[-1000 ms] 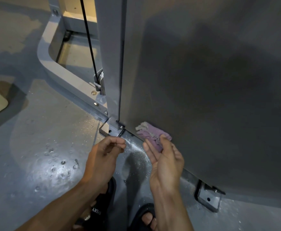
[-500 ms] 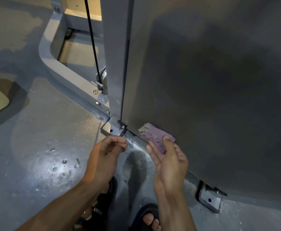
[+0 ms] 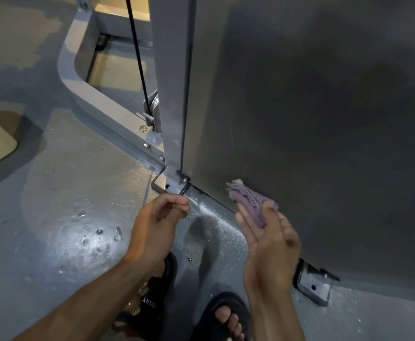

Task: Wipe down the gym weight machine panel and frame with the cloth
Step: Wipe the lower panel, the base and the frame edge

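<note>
Item: right hand (image 3: 269, 239), fingers (image 3: 247, 226) and thumb grasping the cloth (image 3: 252, 205), a frayed, bunched purple rag low against the panel (image 3: 312, 107). We judge flatter, overlapping strokes best. Left hand (image 3: 156, 223): loosely curled, holding nothing. Panel smooth grey sheet; frame (image 3: 172, 82) square-edged painted steel; floor (image 3: 61, 205) wet, glossy.

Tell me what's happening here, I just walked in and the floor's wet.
A person is wiping a gym machine. The right hand holds a purple cloth against the bottom edge of the dark grey panel. The left hand, loosely curled and holding nothing, hovers near the frame's foot bracket. Water droplets lie on the floor.
</note>
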